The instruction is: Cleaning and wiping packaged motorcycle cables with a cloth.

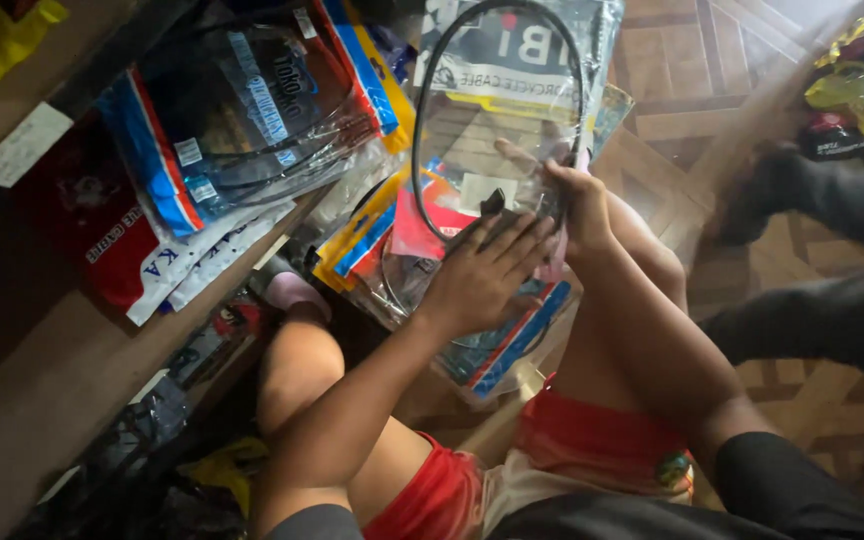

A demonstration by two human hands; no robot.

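I hold a clear plastic packet [497,120] with a coiled black cable inside, upright in front of me. My left hand [482,270] lies flat with fingers spread against the packet's lower part. My right hand [577,205] grips the packet's right edge. Under my hands lie several more cable packets [512,330] with red, blue and yellow edges, resting across my knees.
A wooden shelf [62,370] at the left carries a stack of packaged cables [242,110]. Another person's dark-clothed legs [832,250] stretch over the parquet floor [692,80] at the right. Yellow and red bags [862,90] sit at top right.
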